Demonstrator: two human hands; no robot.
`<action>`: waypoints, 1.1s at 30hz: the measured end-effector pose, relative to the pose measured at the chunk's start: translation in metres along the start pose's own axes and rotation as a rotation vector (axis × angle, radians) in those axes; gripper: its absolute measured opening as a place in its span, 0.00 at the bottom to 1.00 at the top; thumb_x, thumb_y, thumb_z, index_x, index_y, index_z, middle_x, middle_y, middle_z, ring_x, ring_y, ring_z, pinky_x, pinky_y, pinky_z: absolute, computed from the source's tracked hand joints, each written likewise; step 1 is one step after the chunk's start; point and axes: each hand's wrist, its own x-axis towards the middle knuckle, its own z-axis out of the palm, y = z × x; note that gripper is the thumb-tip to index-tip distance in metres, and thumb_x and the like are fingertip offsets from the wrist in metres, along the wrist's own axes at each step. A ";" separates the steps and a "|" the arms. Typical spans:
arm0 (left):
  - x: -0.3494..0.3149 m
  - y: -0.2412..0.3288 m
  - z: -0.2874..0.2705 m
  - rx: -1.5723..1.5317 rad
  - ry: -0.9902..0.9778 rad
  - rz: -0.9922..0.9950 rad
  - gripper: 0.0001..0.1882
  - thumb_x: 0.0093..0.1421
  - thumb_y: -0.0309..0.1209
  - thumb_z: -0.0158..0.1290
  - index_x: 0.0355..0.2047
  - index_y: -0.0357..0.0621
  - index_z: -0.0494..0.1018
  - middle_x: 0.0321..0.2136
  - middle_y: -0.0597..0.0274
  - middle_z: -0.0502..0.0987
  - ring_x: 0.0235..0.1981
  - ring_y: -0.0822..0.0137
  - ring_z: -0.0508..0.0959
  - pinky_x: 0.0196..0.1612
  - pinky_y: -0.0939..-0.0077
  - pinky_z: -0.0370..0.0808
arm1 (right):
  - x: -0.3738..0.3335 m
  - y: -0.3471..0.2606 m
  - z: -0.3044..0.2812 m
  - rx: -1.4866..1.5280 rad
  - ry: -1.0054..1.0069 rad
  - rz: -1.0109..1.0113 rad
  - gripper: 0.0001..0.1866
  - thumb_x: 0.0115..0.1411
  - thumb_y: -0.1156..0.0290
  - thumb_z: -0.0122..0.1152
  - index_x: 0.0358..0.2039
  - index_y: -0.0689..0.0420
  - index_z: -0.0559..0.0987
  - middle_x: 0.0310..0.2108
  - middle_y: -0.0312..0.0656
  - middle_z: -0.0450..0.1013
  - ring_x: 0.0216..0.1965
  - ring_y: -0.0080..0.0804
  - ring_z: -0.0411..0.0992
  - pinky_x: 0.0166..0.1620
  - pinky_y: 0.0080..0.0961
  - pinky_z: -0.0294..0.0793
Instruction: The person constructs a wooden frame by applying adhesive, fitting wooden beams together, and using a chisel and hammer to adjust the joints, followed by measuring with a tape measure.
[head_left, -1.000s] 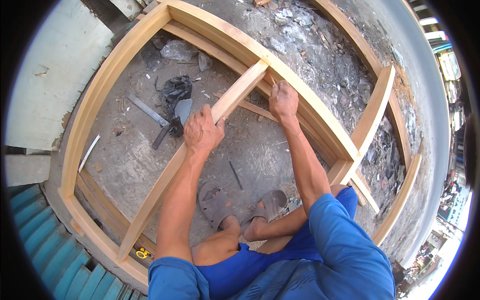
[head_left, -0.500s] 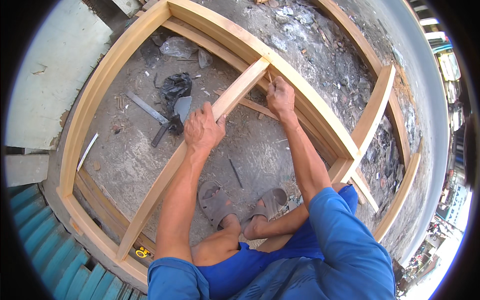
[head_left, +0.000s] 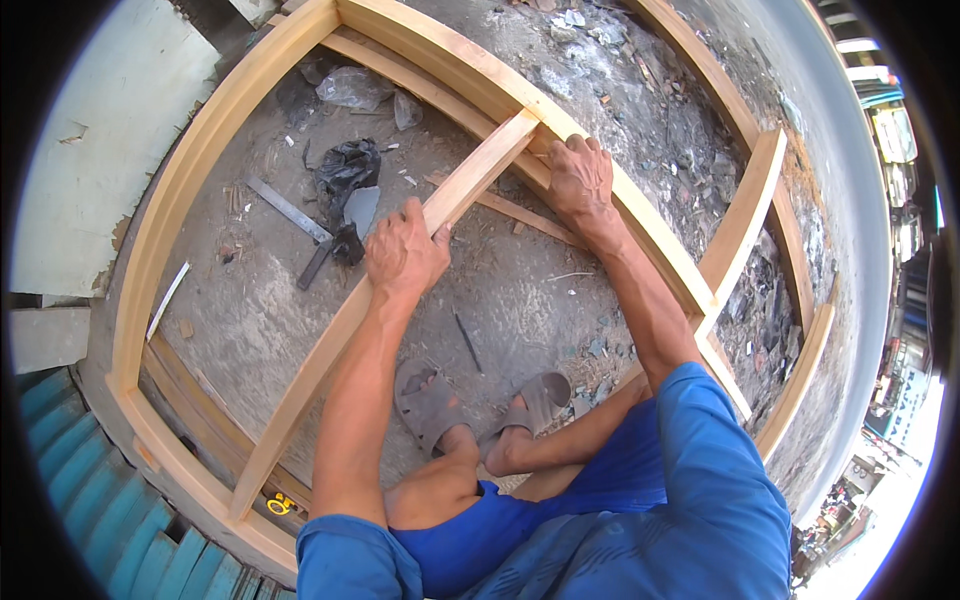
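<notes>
A large pale wooden frame (head_left: 190,165) surrounds my legs, with a wooden crossbar (head_left: 300,400) spanning it from lower left to upper right. My left hand (head_left: 405,250) is wrapped over the crossbar, past its middle toward the far end. Beside the joint of crossbar and far rail (head_left: 650,225), my right hand (head_left: 580,180) rests against that rail's inner side. Its fingers are curled around a thin stick that looks like a pencil, mostly hidden by the hand; only a bit of its tip shows near the joint.
On the concrete inside the frame lie a metal ruler-like strip (head_left: 288,208), a black plastic bag (head_left: 350,170) and a dark thin rod (head_left: 468,343). A yellow tape measure (head_left: 279,503) sits near the lower-left corner. More timber (head_left: 745,215) and rubble lie to the right, corrugated teal sheeting (head_left: 95,480) to the left.
My right hand has moved a little right along the far rail and turned, back of the hand now up. The left hand keeps its hold on the crossbar.
</notes>
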 end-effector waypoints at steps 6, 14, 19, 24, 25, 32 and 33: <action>0.000 -0.002 0.000 -0.017 -0.014 -0.010 0.24 0.62 0.47 0.59 0.44 0.39 0.70 0.36 0.40 0.80 0.43 0.42 0.80 0.47 0.47 0.76 | 0.018 0.011 0.001 -0.099 -0.035 -0.227 0.09 0.55 0.71 0.57 0.36 0.50 0.81 0.33 0.38 0.76 0.42 0.39 0.72 0.50 0.39 0.67; 0.000 -0.002 -0.001 -0.038 -0.044 -0.024 0.23 0.62 0.47 0.58 0.44 0.38 0.70 0.38 0.40 0.79 0.45 0.42 0.79 0.48 0.47 0.75 | 0.042 0.016 -0.003 -0.145 -0.012 -0.227 0.06 0.59 0.66 0.58 0.33 0.53 0.80 0.33 0.41 0.76 0.43 0.40 0.73 0.47 0.39 0.68; -0.002 -0.009 0.008 -0.029 0.061 0.019 0.23 0.61 0.45 0.60 0.40 0.37 0.69 0.32 0.39 0.79 0.39 0.40 0.80 0.43 0.47 0.78 | 0.037 0.012 -0.018 -0.114 -0.009 -0.136 0.07 0.58 0.68 0.57 0.33 0.54 0.81 0.33 0.42 0.78 0.43 0.42 0.74 0.44 0.43 0.71; -0.001 -0.005 0.004 -0.022 0.072 0.029 0.23 0.61 0.46 0.60 0.40 0.37 0.69 0.33 0.39 0.79 0.40 0.40 0.80 0.43 0.47 0.78 | 0.037 0.009 -0.005 -0.165 -0.128 -0.225 0.07 0.56 0.68 0.57 0.33 0.55 0.81 0.32 0.42 0.78 0.43 0.42 0.74 0.46 0.42 0.71; 0.000 -0.003 0.003 -0.028 0.070 0.032 0.23 0.61 0.46 0.60 0.40 0.37 0.69 0.33 0.39 0.79 0.40 0.41 0.80 0.43 0.47 0.78 | 0.038 0.012 0.004 -0.166 -0.123 -0.240 0.07 0.56 0.68 0.58 0.32 0.55 0.81 0.32 0.42 0.78 0.43 0.42 0.74 0.46 0.41 0.72; 0.000 -0.004 0.005 -0.005 0.035 0.006 0.24 0.61 0.47 0.60 0.41 0.38 0.70 0.34 0.41 0.79 0.41 0.41 0.80 0.44 0.48 0.78 | 0.051 0.015 -0.012 -0.063 -0.038 -0.217 0.07 0.58 0.65 0.59 0.32 0.55 0.80 0.32 0.43 0.78 0.42 0.44 0.75 0.45 0.42 0.73; 0.000 -0.006 0.005 -0.006 0.037 0.007 0.24 0.61 0.47 0.59 0.41 0.38 0.70 0.34 0.41 0.79 0.41 0.42 0.80 0.44 0.48 0.78 | 0.050 0.013 -0.019 -0.065 -0.042 -0.192 0.07 0.58 0.66 0.59 0.32 0.55 0.80 0.32 0.43 0.78 0.42 0.44 0.75 0.45 0.42 0.73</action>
